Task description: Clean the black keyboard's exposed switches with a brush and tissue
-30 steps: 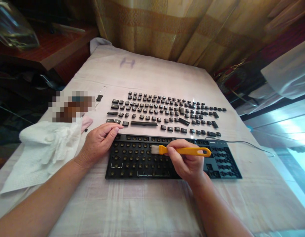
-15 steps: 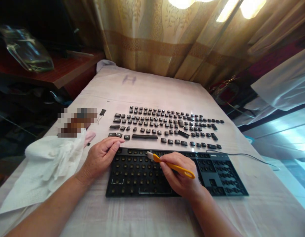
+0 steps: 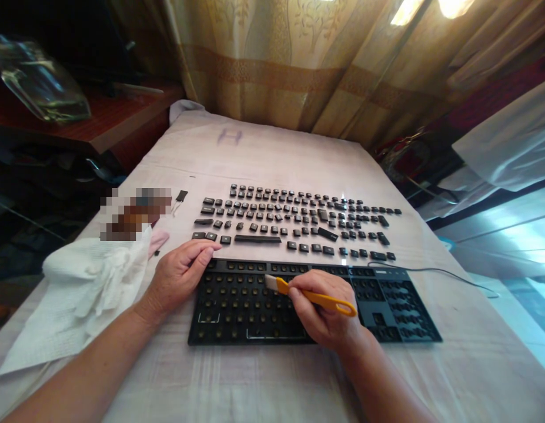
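A black keyboard frame (image 3: 237,305) with its keycaps taken off lies across the cloth-covered table. My right hand (image 3: 327,311) is closed round a small yellow-handled brush (image 3: 316,297), whose pale bristles touch the keyboard's upper middle rows. My left hand (image 3: 177,276) rests at the keyboard's upper left corner, fingers curled loosely against its edge, holding nothing. Several loose black keycaps (image 3: 298,220) lie in rows on the cloth just beyond the keyboard.
A crumpled white cloth (image 3: 82,291) lies left of my left hand, with a blurred-out item behind it. The keyboard's cable (image 3: 440,271) trails off to the right. Curtains hang behind the table; a dark wooden shelf (image 3: 100,126) stands at the left.
The brush has swung from lying level across the keyboard to pointing up-left, with its bristles shifting slightly left along the upper rows. My left hand has stayed put. The camera view shifted a little.
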Motion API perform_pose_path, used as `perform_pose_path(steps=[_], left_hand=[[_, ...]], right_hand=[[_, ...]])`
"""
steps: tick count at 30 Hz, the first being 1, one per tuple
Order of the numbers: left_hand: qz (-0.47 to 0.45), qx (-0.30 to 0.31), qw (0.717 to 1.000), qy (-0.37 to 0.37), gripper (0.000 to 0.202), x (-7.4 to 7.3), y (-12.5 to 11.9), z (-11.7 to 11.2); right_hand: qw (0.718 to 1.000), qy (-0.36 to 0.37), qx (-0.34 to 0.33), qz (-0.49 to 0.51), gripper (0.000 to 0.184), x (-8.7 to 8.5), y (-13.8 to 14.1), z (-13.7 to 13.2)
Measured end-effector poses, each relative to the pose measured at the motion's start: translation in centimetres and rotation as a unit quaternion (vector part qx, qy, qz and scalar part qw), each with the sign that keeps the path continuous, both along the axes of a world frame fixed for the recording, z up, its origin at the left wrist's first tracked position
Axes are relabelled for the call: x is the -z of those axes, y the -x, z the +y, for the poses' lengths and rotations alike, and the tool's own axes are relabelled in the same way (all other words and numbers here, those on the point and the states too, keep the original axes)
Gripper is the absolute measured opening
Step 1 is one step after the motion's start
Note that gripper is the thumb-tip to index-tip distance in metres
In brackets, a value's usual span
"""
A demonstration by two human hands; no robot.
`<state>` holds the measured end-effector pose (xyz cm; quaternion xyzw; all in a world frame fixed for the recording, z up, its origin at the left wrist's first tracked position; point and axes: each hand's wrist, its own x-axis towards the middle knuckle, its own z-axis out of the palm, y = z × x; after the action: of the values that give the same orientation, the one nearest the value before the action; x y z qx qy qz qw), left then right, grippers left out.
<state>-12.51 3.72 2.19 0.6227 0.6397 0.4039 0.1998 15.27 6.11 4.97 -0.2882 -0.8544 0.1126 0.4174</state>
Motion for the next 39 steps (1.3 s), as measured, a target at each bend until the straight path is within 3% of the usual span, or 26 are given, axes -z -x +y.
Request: perform_pose_path(steps=[4,22,29,39], left_hand=[[0.000,0.001,1.000,0.001,0.041,-0.01,-0.02,-0.05],[-0.008,0.004,1.000,-0.009,0.040,0.08,-0.08,-0.06],[-0.001,0.001,1.000,0.001,0.040,-0.08,-0.13,-0.04],[0.001,0.009,1.000,-0.009,0.036,0.26,-0.14,0.01]], right_hand=[[0.999,-0.010,0.033,0.012,0.013,0.20,0.06,0.12],[0.998,0.008,-0.054,-0.025,0.017,0.10,0.76,-0.64],[1.000,0.004,-0.030,0.001,0.013,0.02,0.47,-0.52],[0.996,0.018,-0.076,-0.042,0.020,-0.05,0.53,-0.76]])
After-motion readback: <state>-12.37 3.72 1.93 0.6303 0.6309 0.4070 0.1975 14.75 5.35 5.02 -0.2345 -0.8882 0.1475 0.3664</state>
